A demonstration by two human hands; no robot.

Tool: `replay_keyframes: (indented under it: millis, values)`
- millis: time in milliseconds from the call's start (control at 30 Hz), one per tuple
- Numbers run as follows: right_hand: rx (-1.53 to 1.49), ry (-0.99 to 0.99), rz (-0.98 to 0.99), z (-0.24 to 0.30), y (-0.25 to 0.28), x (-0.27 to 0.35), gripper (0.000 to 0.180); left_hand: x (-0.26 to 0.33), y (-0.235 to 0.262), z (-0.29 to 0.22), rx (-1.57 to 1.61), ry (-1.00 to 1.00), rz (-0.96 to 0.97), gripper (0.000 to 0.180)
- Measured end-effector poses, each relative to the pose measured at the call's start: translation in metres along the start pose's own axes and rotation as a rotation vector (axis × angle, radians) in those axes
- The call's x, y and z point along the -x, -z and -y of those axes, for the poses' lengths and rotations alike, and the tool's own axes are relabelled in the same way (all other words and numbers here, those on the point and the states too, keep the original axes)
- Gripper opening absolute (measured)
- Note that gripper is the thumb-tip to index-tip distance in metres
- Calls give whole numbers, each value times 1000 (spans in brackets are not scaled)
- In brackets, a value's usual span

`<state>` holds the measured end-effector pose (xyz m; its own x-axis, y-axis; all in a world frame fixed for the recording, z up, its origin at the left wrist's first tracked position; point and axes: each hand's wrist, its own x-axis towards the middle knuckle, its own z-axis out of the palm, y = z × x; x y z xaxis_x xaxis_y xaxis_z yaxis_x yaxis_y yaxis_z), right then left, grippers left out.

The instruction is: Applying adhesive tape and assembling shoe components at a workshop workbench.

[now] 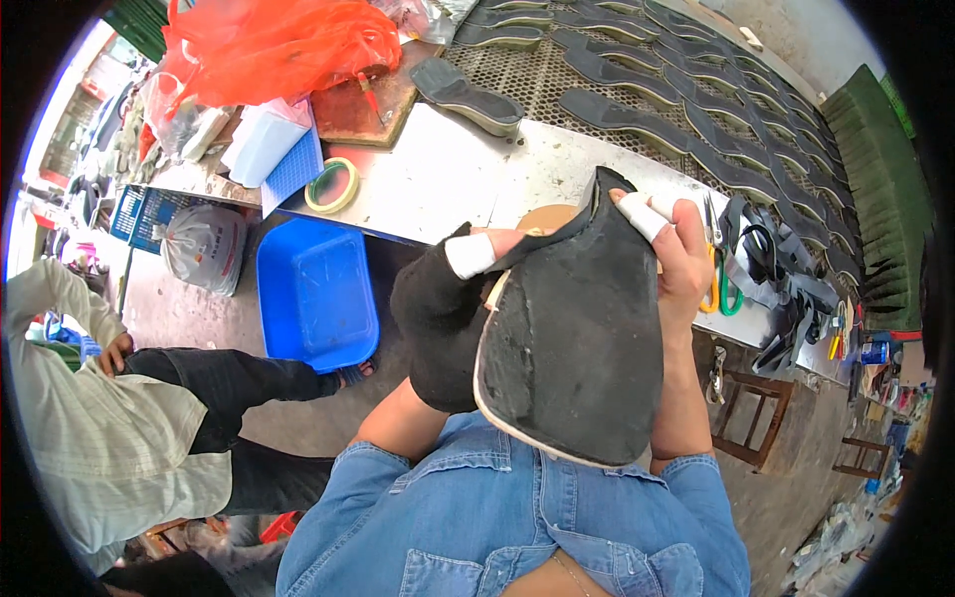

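A black shoe sole (582, 348) with a pale edge is held up in front of my chest, its broad rounded end toward me. At its far end a black flap of covering (609, 187) stands partly away from the sole. My left hand (443, 298), in a black fingerless cover with white tape round the thumb, grips the left edge. My right hand (681, 254), with white tape on its fingers, pinches the far right edge by the flap. Some of the left fingers are hidden behind the sole.
Black soles (637, 119) lie in rows on a perforated rack; one sole (468, 97) rests nearer. Scissors (711, 259) and black strips (786, 308) lie at right. A tape roll (331, 186), blue tub (318, 294), red bag (288, 50) and seated person (129, 418) are left.
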<state>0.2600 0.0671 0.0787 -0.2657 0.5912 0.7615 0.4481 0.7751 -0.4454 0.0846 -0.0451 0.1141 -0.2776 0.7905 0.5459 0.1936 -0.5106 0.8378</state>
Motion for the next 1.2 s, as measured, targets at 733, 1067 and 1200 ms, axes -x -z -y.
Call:
replay_keyframes:
  millis: [733, 1067, 1200]
  values:
    - [-1124, -691, 251, -15, -15, 19, 38, -15, -27, 42, 78, 109, 172, 38]
    - [-601, -429, 254, -5, -9, 21, 47, -7, -34, 19, -73, -42, 129, 46]
    - [-379, -368, 192, -2, -10, 30, 45, -10, -39, 17, 344, 219, 198, 64]
